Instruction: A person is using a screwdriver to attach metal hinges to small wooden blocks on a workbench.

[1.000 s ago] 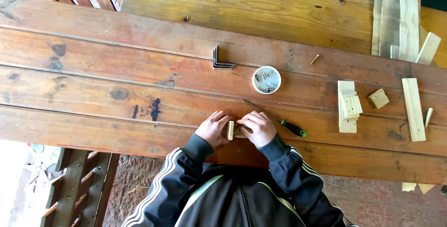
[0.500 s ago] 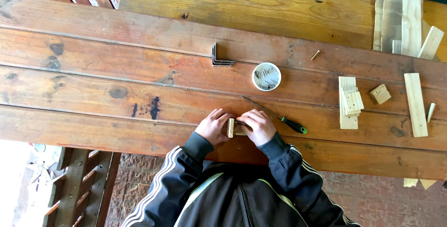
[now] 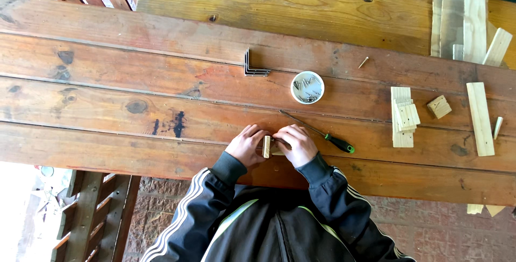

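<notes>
My left hand and my right hand meet at the near edge of a long plank table. Between them they grip two small wooden pieces, one standing on end against the other. A green-handled screwdriver lies just right of my right hand, its tip pointing up-left. A small white cup of screws stands behind the hands. Stacked metal corner brackets lie further left of the cup.
Short cut wood blocks and a small square block lie at the right, beside a longer strip. Long slats are piled at the back right. A loose screw lies near the cup. A wooden bench stands below left.
</notes>
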